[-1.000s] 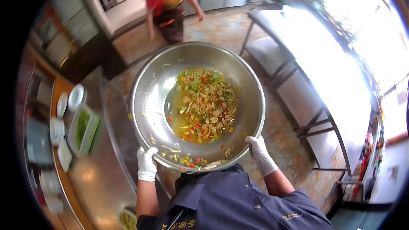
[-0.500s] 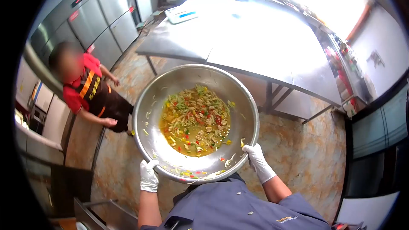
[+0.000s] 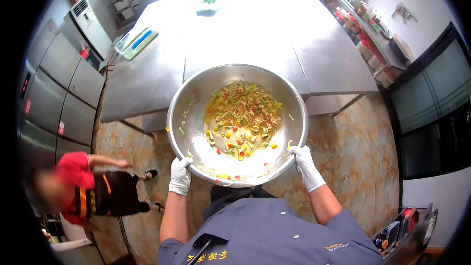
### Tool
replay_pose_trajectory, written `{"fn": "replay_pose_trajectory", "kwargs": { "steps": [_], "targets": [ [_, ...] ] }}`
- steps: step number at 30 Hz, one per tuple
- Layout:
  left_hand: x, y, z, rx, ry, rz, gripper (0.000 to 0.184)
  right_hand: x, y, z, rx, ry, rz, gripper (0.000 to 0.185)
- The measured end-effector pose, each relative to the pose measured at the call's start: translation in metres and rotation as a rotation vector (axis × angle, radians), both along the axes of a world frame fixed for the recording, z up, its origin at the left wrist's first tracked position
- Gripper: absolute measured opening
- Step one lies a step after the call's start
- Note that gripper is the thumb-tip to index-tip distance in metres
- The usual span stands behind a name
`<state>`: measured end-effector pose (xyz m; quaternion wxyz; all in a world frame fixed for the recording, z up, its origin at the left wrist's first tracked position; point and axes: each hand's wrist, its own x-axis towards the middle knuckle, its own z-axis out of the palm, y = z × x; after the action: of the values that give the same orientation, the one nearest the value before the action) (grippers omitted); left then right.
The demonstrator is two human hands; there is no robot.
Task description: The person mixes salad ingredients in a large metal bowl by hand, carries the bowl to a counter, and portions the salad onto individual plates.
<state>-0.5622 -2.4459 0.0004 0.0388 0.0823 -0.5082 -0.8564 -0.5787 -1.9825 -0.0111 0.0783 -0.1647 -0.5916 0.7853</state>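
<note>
A large steel mixing bowl [image 3: 191,105] is carried in front of my body, gripped by its rim on both sides. Inside lies a wet mix of chopped food [image 3: 243,110], with pale shreds and red, yellow and green bits in a yellowish liquid. Scraps cling to the bowl's inner wall. My left hand [image 3: 180,175], in a white glove, is closed on the near left rim. On the near right rim, my right hand [image 3: 306,167], also gloved, is closed in the same way. Fingers under the bowl are hidden.
A long steel table [image 3: 142,83] stands just ahead, with a clear plastic container [image 3: 136,42] at its left. A co-worker in a red shirt [image 3: 73,162] is close on my left, before steel fridges [image 3: 49,88]. Shelves [image 3: 368,29] line the right wall.
My view has turned, and the table now appears nearer, directly beyond the bowl. The co-worker appears lower left. Both hands keep hold of the bowl, and the food has shifted within it.
</note>
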Motion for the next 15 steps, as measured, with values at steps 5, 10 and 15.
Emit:
{"fn": "replay_pose_trajectory", "kwargs": {
  "steps": [5,10,15],
  "targets": [
    [-0.022,-0.021,-0.041,0.072,0.040,-0.085,0.037,-0.004,-0.015,-0.057,-0.030,0.043,-0.007,0.025],
    [-0.004,-0.036,-0.086,-1.323,0.032,0.406,0.083,0.004,-0.035,-0.120,-0.020,-0.015,-0.055,0.028],
    [0.048,0.029,-0.034,-1.772,0.661,-0.254,0.057,0.020,-0.073,-0.153,-0.092,-0.112,0.017,0.024]
  ]
}}
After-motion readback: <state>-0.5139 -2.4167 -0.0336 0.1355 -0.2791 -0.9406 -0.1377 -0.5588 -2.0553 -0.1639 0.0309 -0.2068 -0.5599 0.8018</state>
